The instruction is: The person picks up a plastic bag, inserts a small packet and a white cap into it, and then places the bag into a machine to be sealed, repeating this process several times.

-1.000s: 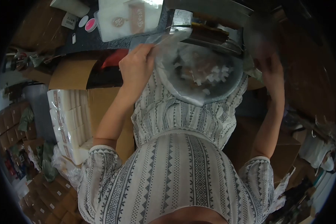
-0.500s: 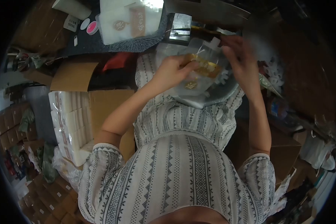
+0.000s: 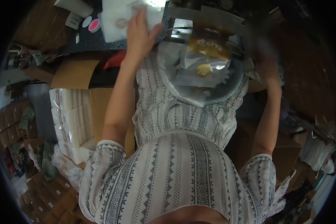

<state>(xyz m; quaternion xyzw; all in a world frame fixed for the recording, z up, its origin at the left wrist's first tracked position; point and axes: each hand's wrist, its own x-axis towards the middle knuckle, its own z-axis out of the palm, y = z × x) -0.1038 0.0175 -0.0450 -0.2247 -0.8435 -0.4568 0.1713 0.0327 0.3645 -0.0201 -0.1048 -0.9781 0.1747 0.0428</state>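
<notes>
Stretching over the white pack (image 3: 114, 26), the left hand (image 3: 139, 39) is open, its thumb well apart from its fingers (the tips are blurred, and whether they touch the pack I cannot tell). The right hand (image 3: 268, 67) is a blur, so I cannot tell if its fingers are apart, together or clamped on anything.

Between the 2 hands, lower than the left fingertips, the clear pouch (image 3: 203, 61) with a gold band lies over the round basin (image 3: 175, 92), well apart from the left fingers. Small white pieces (image 3: 224, 77) show beside it, toward the right fingers. Left of the left fingers are a pink pot (image 3: 94, 25) and, just beside it, a white lid (image 3: 87, 21). Well below those fingers, white stacked packs (image 3: 65, 119) stand in an open carton (image 3: 102, 112).
</notes>
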